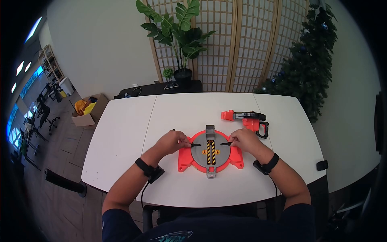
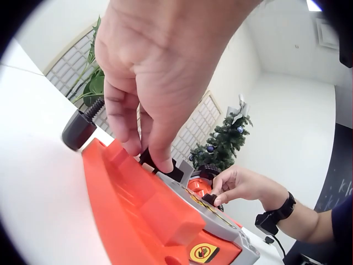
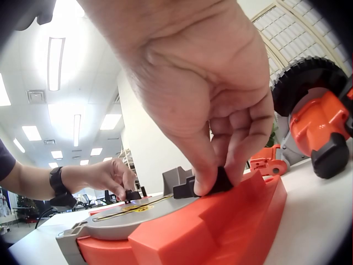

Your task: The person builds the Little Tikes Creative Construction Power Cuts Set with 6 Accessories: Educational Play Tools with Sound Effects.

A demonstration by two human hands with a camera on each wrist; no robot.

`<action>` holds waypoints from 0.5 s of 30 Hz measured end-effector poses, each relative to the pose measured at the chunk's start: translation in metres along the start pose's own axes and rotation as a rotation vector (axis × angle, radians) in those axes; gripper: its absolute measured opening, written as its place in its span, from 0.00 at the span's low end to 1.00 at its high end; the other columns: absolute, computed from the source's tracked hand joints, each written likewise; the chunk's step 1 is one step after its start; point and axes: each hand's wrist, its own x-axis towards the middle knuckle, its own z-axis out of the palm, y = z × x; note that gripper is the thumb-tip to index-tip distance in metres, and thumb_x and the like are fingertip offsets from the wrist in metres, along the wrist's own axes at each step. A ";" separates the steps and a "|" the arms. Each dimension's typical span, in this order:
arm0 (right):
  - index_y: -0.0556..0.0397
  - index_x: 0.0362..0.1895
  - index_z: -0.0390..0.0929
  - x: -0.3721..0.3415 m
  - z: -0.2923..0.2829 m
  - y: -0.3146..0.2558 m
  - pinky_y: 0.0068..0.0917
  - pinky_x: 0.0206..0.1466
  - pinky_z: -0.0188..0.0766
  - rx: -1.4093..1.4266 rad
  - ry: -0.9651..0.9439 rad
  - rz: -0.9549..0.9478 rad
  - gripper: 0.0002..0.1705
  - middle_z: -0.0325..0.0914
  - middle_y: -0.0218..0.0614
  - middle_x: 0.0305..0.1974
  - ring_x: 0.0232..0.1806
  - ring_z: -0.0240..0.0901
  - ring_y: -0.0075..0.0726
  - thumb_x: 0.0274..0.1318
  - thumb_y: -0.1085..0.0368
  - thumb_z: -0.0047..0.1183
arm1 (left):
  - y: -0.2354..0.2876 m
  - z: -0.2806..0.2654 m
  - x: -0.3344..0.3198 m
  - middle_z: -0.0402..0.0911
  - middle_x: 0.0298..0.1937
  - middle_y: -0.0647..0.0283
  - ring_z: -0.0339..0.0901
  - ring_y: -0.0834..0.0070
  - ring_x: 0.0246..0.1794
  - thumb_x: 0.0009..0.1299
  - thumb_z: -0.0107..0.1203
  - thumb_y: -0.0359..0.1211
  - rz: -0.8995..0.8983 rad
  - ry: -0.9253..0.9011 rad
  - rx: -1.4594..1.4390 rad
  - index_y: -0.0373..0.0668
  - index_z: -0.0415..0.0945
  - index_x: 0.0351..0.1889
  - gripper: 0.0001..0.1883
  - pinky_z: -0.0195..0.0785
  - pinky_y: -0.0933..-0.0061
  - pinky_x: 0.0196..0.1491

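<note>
Left hand (image 1: 173,142) and right hand (image 1: 246,141) pinch partly hidden black tabs (image 1: 196,144). These sit at ten and two o'clock on a smooth, round grey disc (image 1: 198,158).

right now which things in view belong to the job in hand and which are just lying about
Job in hand:
red-and-gray base
left black piece, pinched by left hand
right black piece, pinched by right hand
red saw-like piece and black threaded knob, untouched, probably parts too

Just lying about:
cardboard box
potted plant
decorated tree
</note>
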 end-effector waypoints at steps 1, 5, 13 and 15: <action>0.52 0.35 0.87 0.000 0.000 0.000 0.31 0.39 0.79 0.002 -0.005 0.000 0.08 0.87 0.37 0.31 0.34 0.85 0.38 0.46 0.70 0.68 | -0.002 0.001 0.000 0.84 0.34 0.60 0.81 0.65 0.36 0.63 0.70 0.33 0.053 0.024 -0.027 0.40 0.85 0.31 0.07 0.74 0.66 0.40; 0.52 0.33 0.87 -0.001 -0.002 -0.002 0.35 0.41 0.79 0.021 -0.013 0.024 0.06 0.86 0.37 0.31 0.36 0.84 0.40 0.46 0.71 0.66 | -0.001 0.002 0.000 0.79 0.29 0.60 0.77 0.65 0.33 0.63 0.71 0.34 0.097 0.067 -0.022 0.36 0.77 0.23 0.16 0.71 0.65 0.36; 0.51 0.34 0.87 -0.001 -0.002 -0.004 0.32 0.39 0.79 -0.010 -0.001 0.005 0.08 0.86 0.36 0.30 0.33 0.84 0.38 0.45 0.70 0.68 | -0.003 -0.002 0.004 0.77 0.29 0.58 0.74 0.65 0.31 0.63 0.71 0.36 0.073 0.002 -0.009 0.35 0.74 0.22 0.19 0.68 0.64 0.35; 0.51 0.34 0.87 0.000 0.002 0.000 0.32 0.39 0.79 -0.015 0.011 -0.006 0.08 0.86 0.36 0.30 0.33 0.84 0.38 0.45 0.70 0.68 | -0.002 -0.001 0.005 0.77 0.30 0.59 0.74 0.65 0.31 0.63 0.71 0.37 0.062 -0.018 0.005 0.34 0.76 0.24 0.17 0.69 0.64 0.36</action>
